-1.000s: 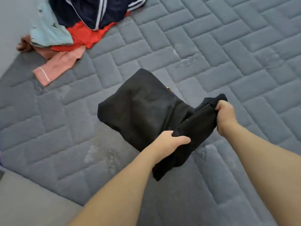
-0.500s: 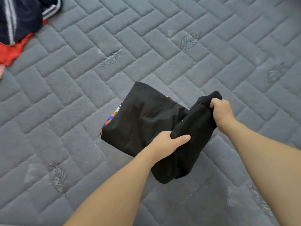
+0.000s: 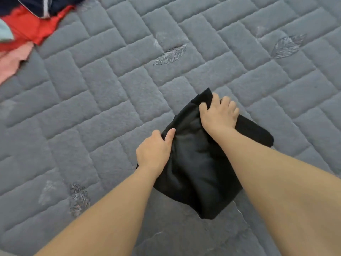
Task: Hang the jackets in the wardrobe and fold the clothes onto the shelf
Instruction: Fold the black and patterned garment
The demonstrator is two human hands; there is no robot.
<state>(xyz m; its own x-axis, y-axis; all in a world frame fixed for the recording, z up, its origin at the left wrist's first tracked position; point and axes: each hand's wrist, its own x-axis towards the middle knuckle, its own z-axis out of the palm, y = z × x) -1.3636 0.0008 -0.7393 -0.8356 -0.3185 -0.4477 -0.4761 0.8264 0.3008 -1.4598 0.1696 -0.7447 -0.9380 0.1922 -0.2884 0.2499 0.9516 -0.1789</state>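
Note:
A black garment (image 3: 199, 163) lies folded into a compact bundle on the grey quilted mattress (image 3: 110, 89). My left hand (image 3: 154, 150) pinches its left edge, thumb on top and fingers tucked under the fabric. At the bundle's far corner my right hand (image 3: 218, 115) holds the folded-over part down, with a tip of black cloth showing between thumb and forefinger. Both forearms reach in from the bottom of the view.
A heap of clothes sits at the top left: a navy jacket with white stripes (image 3: 42, 4), a red piece (image 3: 31, 28), a pink piece (image 3: 11, 60) and a pale teal one (image 3: 5, 32). Embroidered leaf patterns mark the mattress.
My right hand has carried the lifted end of the black garment over to the left and down, folding it onto the rest. The bundle is now smaller, and the coloured print is hidden.

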